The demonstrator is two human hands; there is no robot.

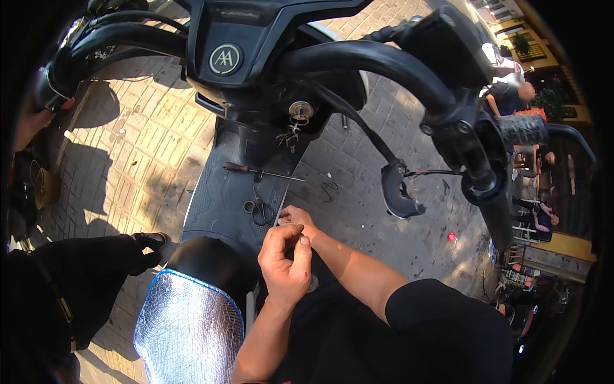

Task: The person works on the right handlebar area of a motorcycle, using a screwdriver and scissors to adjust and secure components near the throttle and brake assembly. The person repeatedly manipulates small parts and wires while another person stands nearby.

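Observation:
My left hand [286, 264] is closed above the front of the scooter's seat, its thumb pressed against the curled index finger; whatever lies in the pinch is too small to make out. Just beyond it, my right hand [297, 219] reaches in from the right, low beside the footboard [217, 192]. Its fingers are bent together, and their tips are partly hidden. Nearest to both hands, dark-handled scissors [258, 212] lie on the footboard. Farther up rests a screwdriver [236, 167], its long shaft pointing right. A black switch housing [398, 192] hangs open on its cable at the right.
Above spreads the scooter's handlebar [364, 57], with keys [291, 131] in the ignition below. A silver cover [188, 320] lies on the seat. At left another person's hand [32, 125] is by the far grip, with a dark-trousered leg [96, 262]. People sit at right along the paved street.

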